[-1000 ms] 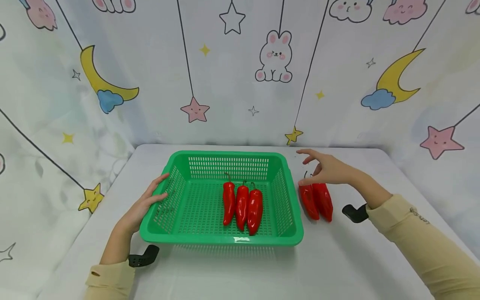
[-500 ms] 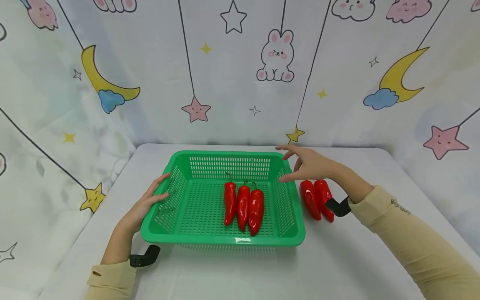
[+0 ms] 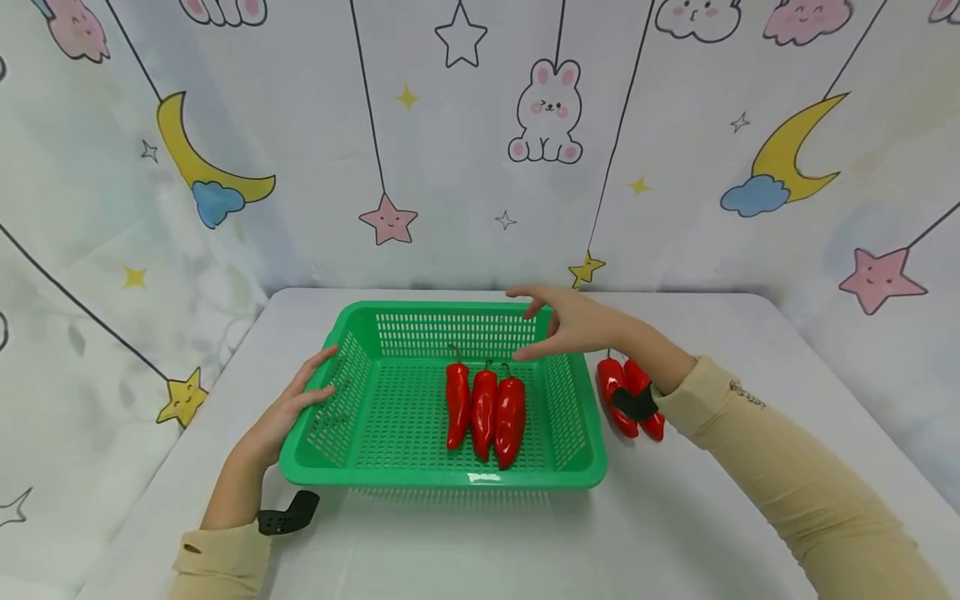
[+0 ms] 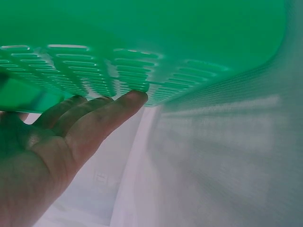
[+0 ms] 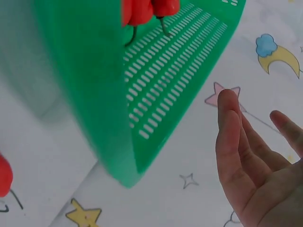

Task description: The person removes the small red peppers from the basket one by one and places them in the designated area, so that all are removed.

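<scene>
In the head view, a green plastic basket [image 3: 442, 477] holds three red chili peppers [image 3: 484, 414] side by side, right of its middle. My left hand [image 3: 279, 415] grips the basket's left side, thumb over the rim. Its other fingers [image 4: 106, 120] lie against the slotted outer wall in the left wrist view. The right hand [image 3: 573, 321] hovers over the back right corner of the basket. Its thumb and fingers are spread, with nothing between them. To the right of the basket, two more red chili peppers [image 3: 611, 385] lie on the table, partly hidden by the right wrist.
The white table [image 3: 720, 333] ends at a wall covering [image 3: 450, 167] printed with moons, stars and a bunny. A dark strap [image 3: 288, 515] sits on the left wrist and a similar one [image 3: 633, 403] on the right.
The right hand has moved left, from above the two peppers on the table to above the basket's back right corner. The left hand, basket and peppers stay where they were.
</scene>
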`<action>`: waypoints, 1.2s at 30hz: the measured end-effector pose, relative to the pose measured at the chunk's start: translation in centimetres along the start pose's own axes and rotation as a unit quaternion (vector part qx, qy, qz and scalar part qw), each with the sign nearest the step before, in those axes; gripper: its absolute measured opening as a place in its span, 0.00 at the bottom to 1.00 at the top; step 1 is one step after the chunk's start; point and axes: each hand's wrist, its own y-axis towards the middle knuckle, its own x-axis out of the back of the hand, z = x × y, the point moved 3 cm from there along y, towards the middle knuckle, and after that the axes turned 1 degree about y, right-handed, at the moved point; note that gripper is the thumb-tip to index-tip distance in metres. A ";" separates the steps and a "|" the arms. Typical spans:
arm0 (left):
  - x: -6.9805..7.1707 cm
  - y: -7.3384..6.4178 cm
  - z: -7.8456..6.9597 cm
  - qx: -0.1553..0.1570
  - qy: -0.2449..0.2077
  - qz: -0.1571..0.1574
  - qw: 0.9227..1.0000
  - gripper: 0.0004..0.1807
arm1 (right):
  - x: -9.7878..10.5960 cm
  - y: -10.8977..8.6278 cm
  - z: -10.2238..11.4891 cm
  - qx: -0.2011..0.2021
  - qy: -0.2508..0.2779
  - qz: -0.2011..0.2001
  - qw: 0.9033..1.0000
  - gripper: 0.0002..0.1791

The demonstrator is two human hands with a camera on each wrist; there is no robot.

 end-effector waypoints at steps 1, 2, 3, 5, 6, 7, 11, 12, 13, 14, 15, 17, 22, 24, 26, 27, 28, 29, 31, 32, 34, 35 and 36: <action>0.0 0.0 0.0 0.000 0.001 0.000 1.000 0.32 | -0.3 0.3 0.1 0.002 -0.001 0.005 1.000 0.46; 0.0 0.0 0.0 0.001 0.002 -0.001 1.000 0.32 | -0.6 0.6 0.3 0.004 -0.003 0.010 1.000 0.46; 0.0 -0.1 0.1 0.001 0.002 -0.002 1.000 0.32 | -1.0 0.9 0.4 0.006 -0.003 0.017 1.000 0.47; 0.0 -0.1 0.1 0.001 0.003 -0.004 1.000 0.32 | -1.7 1.5 0.7 0.008 -0.003 0.031 0.999 0.47; 0.0 -0.1 0.1 0.001 0.005 -0.005 1.000 0.32 | -2.1 1.7 0.8 0.008 -0.005 0.036 0.999 0.47; -0.1 -0.1 0.1 0.001 0.007 -0.005 1.000 0.32 | -2.4 1.9 0.9 0.006 -0.005 0.041 0.999 0.47; -0.2 -0.1 0.1 0.004 0.016 -0.009 1.000 0.32 | -3.4 2.5 1.4 -0.001 -0.007 0.056 0.998 0.46; -0.2 -0.1 0.1 0.003 0.018 -0.009 1.000 0.32 | -3.5 2.6 1.5 -0.004 -0.008 0.058 0.998 0.46; -0.2 -0.1 0.1 0.001 0.018 -0.009 1.000 0.32 | -3.7 2.7 1.6 -0.005 -0.006 0.060 0.998 0.46; -0.2 -0.1 0.1 0.000 0.019 -0.008 1.000 0.32 | -3.8 2.9 1.7 -0.006 -0.007 0.062 0.998 0.46; -0.2 -0.1 0.0 -0.001 0.018 -0.008 1.000 0.32 | -3.8 2.9 1.8 -0.007 -0.009 0.063 0.998 0.46; -0.2 0.0 -0.1 -0.002 0.021 -0.007 1.000 0.32 | -3.8 3.1 2.2 -0.006 -0.008 0.064 0.998 0.46; -0.2 -0.1 -0.1 0.001 0.028 -0.008 1.000 0.31 | -4.0 3.5 2.6 0.000 -0.008 0.063 0.998 0.46; -0.2 -0.2 -0.1 0.000 0.028 -0.008 1.000 0.31 | -4.3 3.8 2.6 0.003 -0.010 0.064 0.998 0.46; -0.2 -0.2 0.0 0.000 0.029 -0.009 1.000 0.31 | -4.6 4.1 2.7 0.005 -0.014 0.066 0.998 0.45; -0.2 -0.2 0.0 0.000 0.030 -0.010 1.000 0.31 | -4.7 4.2 2.7 0.005 -0.014 0.068 0.998 0.45; -0.2 -0.3 0.0 0.000 0.030 -0.011 1.000 0.31 | -4.8 4.3 2.8 0.004 -0.015 0.071 0.997 0.45; -0.2 -0.3 0.0 0.001 0.029 -0.011 1.000 0.31 | -4.9 4.3 2.8 0.001 -0.014 0.073 0.997 0.45; -0.2 -0.3 0.0 0.001 0.029 -0.011 1.000 0.31 | -5.2 4.5 2.9 -0.004 -0.014 0.077 0.997 0.44; -0.2 -0.3 0.0 0.001 0.029 -0.010 1.000 0.31 | -5.3 4.5 2.9 -0.005 -0.015 0.079 0.997 0.44; -0.2 -0.3 0.0 0.000 0.028 -0.009 1.000 0.31 | -5.6 4.6 3.0 -0.004 -0.015 0.085 0.996 0.45; -0.3 -0.3 -0.1 -0.001 0.029 -0.008 1.000 0.31 | -5.8 4.7 3.0 -0.003 -0.013 0.087 0.996 0.45; -0.3 -0.3 -0.1 -0.002 0.030 -0.008 1.000 0.31 | -6.0 4.7 3.0 -0.001 -0.010 0.090 0.996 0.45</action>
